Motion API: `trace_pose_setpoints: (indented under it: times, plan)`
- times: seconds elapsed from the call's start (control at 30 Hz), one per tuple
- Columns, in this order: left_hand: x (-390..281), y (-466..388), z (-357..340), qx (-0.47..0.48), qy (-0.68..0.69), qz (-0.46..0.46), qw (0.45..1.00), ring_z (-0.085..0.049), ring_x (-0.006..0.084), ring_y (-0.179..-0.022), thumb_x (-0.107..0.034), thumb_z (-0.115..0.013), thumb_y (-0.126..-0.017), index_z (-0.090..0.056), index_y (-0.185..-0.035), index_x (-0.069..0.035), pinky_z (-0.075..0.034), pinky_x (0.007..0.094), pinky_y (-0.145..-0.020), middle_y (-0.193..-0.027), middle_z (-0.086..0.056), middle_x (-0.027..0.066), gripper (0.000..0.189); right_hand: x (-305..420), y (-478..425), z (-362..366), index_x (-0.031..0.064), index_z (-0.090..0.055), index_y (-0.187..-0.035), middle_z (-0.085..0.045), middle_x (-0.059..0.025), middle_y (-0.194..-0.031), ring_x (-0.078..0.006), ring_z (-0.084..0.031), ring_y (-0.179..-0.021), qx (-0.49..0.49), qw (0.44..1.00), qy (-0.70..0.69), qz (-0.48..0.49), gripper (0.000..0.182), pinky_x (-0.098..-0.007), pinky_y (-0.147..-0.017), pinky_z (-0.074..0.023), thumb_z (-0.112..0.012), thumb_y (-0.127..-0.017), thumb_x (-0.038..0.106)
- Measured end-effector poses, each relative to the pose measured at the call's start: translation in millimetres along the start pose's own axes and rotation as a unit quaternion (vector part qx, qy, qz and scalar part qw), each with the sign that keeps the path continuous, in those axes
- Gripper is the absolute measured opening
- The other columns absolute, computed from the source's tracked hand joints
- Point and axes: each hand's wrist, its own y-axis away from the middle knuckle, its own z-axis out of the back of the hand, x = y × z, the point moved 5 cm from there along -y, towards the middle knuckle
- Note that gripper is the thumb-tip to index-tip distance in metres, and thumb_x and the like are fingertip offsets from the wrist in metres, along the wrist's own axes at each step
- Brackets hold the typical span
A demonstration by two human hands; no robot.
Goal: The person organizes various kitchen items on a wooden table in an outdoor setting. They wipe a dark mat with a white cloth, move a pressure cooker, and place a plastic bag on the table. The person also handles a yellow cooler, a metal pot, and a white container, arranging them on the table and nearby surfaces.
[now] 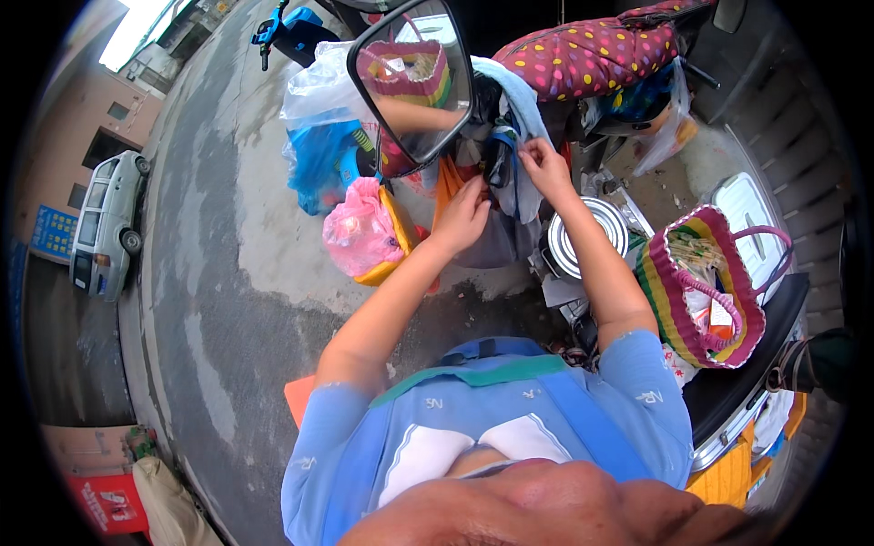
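My right hand pinches the edge of a light-blue cloth hanging at the front of a vehicle; thumb and fingertips meet on it. Just below hangs a thin translucent bag. My left hand is beside an orange bag, and its fingertips are partly hidden behind dark hanging things. Whether it grips anything cannot be made out. A rear-view mirror juts out above my left hand and reflects a striped woven basket and a forearm. Near my right forearm stands a round metal tin.
To the left hang a pink plastic bag in a yellow holder and blue plastic bags. At right, a striped woven basket rests by a white lidded box. A polka-dot padded cover lies beyond. A van is parked across the road.
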Motion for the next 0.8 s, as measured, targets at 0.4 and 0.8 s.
trace_pose_setpoints:
  times: [0.4,0.8]
  plan:
    - [42,-35,-3,-0.085,0.179,0.034,0.98,-0.061,0.0205,-0.084,-0.003,-0.062,-0.076,-0.058,-0.101,-0.004,-0.047,0.0288,-0.075,-0.089,-0.06,0.01,0.025,55,4,13,0.0021,-0.063,-0.092,-0.061,-0.0056,-0.073,-0.0127,-0.056,-0.067,0.022,0.996,-0.072,0.049,0.01,-0.0267,-0.063,-0.0458,-0.061,-0.084,0.006]
    - [11,54,24,0.214,0.135,-0.182,0.95,-0.06,0.0239,-0.072,-0.005,-0.068,-0.075,-0.066,-0.09,-0.008,-0.049,0.0314,-0.063,-0.093,-0.057,0.0078,0.015,89,104,14,0.0006,-0.064,-0.091,-0.063,-0.0081,-0.085,-0.0184,-0.061,-0.08,0.028,0.999,-0.017,-0.024,0.012,-0.0284,-0.073,-0.0468,-0.057,-0.081,-0.003]
